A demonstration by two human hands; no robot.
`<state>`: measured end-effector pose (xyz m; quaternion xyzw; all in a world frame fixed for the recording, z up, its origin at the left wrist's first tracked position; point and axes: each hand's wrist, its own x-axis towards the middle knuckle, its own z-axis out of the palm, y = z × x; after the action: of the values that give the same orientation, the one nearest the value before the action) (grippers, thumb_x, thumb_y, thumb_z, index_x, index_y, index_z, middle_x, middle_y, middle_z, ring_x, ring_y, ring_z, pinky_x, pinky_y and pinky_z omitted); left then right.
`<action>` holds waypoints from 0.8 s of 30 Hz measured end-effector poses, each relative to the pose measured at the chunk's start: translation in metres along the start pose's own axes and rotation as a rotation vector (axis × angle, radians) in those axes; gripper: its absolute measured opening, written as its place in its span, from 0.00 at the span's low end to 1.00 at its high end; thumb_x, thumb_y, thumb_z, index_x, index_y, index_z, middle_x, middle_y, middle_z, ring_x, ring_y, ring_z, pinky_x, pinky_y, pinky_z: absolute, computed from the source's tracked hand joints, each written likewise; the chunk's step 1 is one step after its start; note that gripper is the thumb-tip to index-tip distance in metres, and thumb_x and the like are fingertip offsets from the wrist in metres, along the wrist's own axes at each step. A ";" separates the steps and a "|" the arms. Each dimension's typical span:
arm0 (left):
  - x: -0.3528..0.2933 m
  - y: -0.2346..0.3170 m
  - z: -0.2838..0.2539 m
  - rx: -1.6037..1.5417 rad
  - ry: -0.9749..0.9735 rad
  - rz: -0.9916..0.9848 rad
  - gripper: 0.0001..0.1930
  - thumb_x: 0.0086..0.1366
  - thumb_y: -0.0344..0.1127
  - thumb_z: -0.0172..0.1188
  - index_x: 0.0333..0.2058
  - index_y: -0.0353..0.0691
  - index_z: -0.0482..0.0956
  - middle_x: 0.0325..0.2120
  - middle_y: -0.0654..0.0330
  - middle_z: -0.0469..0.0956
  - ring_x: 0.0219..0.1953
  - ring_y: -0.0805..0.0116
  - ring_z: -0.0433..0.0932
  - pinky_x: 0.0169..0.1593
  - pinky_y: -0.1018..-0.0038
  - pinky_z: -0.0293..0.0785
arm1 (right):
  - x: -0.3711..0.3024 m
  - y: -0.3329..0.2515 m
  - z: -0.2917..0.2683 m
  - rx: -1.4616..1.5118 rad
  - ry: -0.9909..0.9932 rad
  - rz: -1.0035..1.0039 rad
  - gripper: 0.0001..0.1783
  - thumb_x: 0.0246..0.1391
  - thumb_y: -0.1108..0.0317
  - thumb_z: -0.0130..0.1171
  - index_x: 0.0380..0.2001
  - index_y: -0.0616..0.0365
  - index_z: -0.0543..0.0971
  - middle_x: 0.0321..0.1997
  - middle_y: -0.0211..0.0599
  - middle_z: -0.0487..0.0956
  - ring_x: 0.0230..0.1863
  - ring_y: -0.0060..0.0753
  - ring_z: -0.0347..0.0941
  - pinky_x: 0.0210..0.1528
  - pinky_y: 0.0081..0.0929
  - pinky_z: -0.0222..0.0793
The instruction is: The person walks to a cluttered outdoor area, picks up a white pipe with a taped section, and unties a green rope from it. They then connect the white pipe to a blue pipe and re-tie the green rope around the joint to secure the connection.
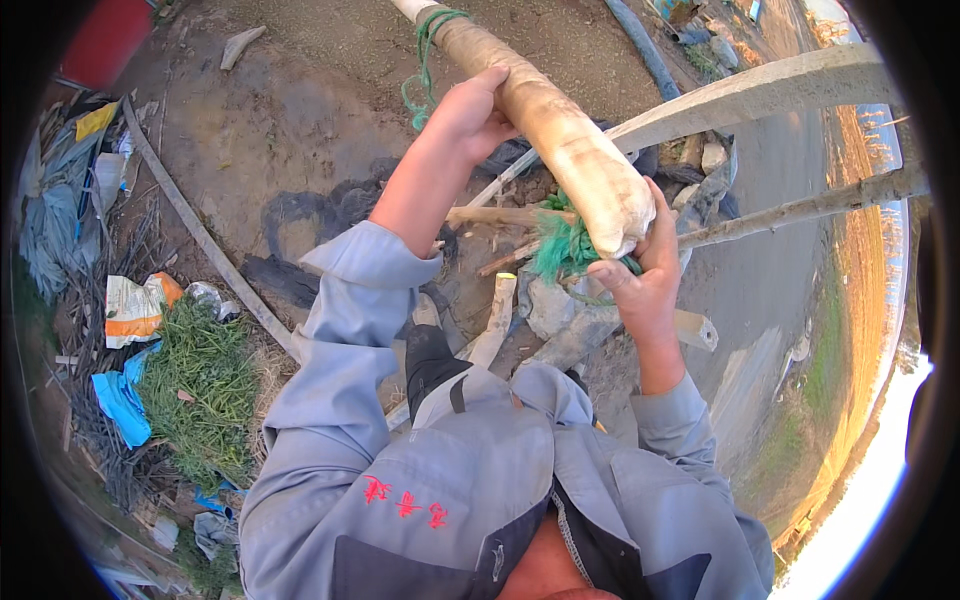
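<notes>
A thick, pale wooden post [565, 130] with its bark stripped slants across the upper middle, its rounded near end pointing at me. My left hand [472, 118] grips its left side, thumb laid over the top and the other fingers partly hidden beneath. At the near end my right hand [645, 290] is wrapped round the right side and underside, thumb below the tip. Frayed green cord [563, 248] bunches beside that end, close to my right thumb; whether the hand holds it too is unclear. Farther up, green rope [425, 60] loops round the post and dangles left.
A long flat beam [770, 95] and a thinner pole [800, 213] run out to the right. Below stand a short cut stake [493, 325] and stones [550, 308]. Leftward lie a curved strip [195, 220], cut greenery [200, 385], a white-orange sack [137, 308] and plastic sheeting [55, 235].
</notes>
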<state>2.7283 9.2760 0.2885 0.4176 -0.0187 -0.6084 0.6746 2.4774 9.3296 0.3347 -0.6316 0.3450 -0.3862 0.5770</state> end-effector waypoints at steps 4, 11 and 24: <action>0.021 0.033 -0.021 0.002 -0.065 -0.077 0.24 0.76 0.43 0.52 0.60 0.29 0.64 0.53 0.48 0.72 0.55 0.56 0.75 0.62 0.54 0.73 | 0.026 -0.009 0.042 -0.045 0.107 0.091 0.59 0.46 0.56 0.81 0.71 0.67 0.54 0.62 0.50 0.73 0.58 0.36 0.76 0.58 0.30 0.73; 0.071 0.047 -0.020 0.022 -0.056 -0.227 0.27 0.73 0.43 0.54 0.61 0.28 0.63 0.55 0.46 0.73 0.57 0.51 0.75 0.62 0.49 0.71 | 0.061 0.019 0.039 -0.086 0.245 0.301 0.57 0.45 0.47 0.79 0.67 0.68 0.60 0.61 0.50 0.74 0.58 0.33 0.76 0.57 0.28 0.73; 0.228 0.071 -0.042 0.081 0.102 -0.483 0.27 0.74 0.49 0.48 0.63 0.35 0.64 0.60 0.50 0.72 0.63 0.53 0.71 0.66 0.54 0.66 | 0.185 0.100 0.071 -0.065 0.343 0.571 0.41 0.47 0.50 0.77 0.54 0.66 0.70 0.52 0.43 0.78 0.54 0.30 0.74 0.56 0.30 0.70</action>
<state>2.8666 9.1023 0.1923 0.4666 0.0914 -0.7291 0.4923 2.6268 9.1894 0.2494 -0.4533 0.6123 -0.2986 0.5749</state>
